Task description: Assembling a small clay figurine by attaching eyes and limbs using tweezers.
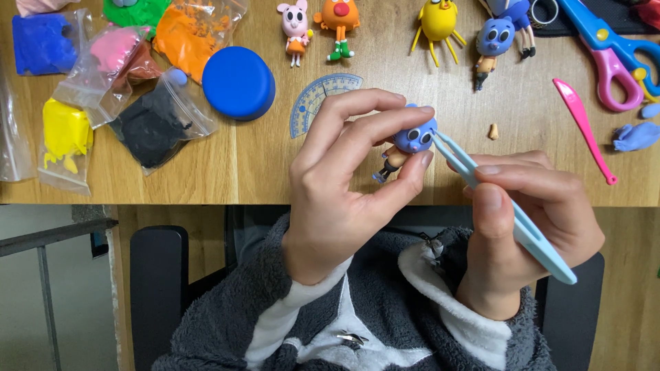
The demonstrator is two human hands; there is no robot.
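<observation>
Grey fleece sleeves point(385, 323) lie nearest the lens. Right hand point(529, 227) is clenched on pale-blue tweezers point(509, 213), tips touching the eye of a small blue-headed clay figure point(410, 141). Left hand point(344, 185) pinches that figure between thumb and 2 fingers, above the bench point(261, 165) edge. Risk, as judged: excess tip pressure could dent the soft face; a loose pinch could drop it.
</observation>
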